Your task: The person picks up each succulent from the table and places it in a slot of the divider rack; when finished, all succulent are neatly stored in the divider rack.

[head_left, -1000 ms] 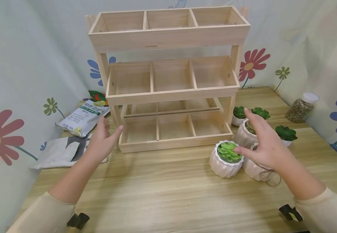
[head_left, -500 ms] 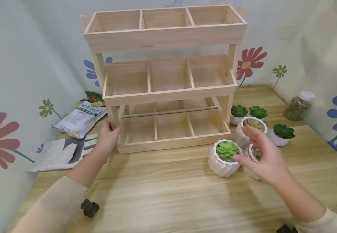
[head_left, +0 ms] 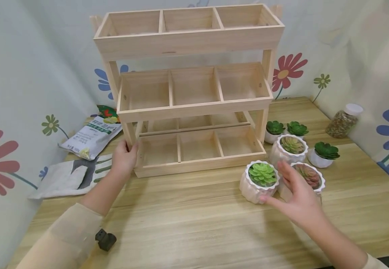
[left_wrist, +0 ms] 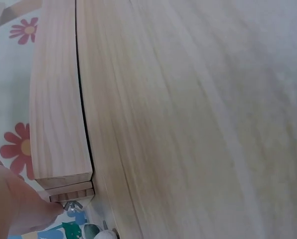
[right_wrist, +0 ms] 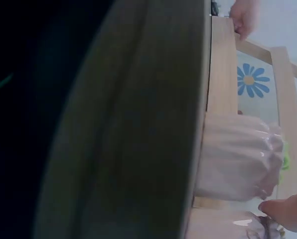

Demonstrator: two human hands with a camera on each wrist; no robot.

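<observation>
At the three-tier wooden planter shelf [head_left: 194, 106], my left hand [head_left: 125, 158] grips the lower left post. Its thumb [left_wrist: 36, 206] lies by the end of a wooden bar in the left wrist view, and its other fingers are partly hidden behind the wood. My right hand [head_left: 300, 200] is beside a white ribbed pot [head_left: 253, 188] holding a light green succulent [head_left: 262, 174], thumb at the pot's near side and fingers spread. Just behind this hand stands another ribbed pot with a reddish succulent [head_left: 308, 175], partly covered by it. The right wrist view shows the ribbed pot [right_wrist: 235, 157] close to the thumb [right_wrist: 288, 211].
Behind the right hand stand another ribbed pot [head_left: 290, 149] and several small dark green succulents [head_left: 326, 150]. A jar [head_left: 343, 121] with a white lid is at the far right. Left of the shelf lie a printed bag [head_left: 91, 136] and a glove [head_left: 70, 175].
My left hand has moved right and taken hold of the shelf's lower left post. My right hand has come lower and nearer, baring the reddish succulent. The view has shifted slightly.
</observation>
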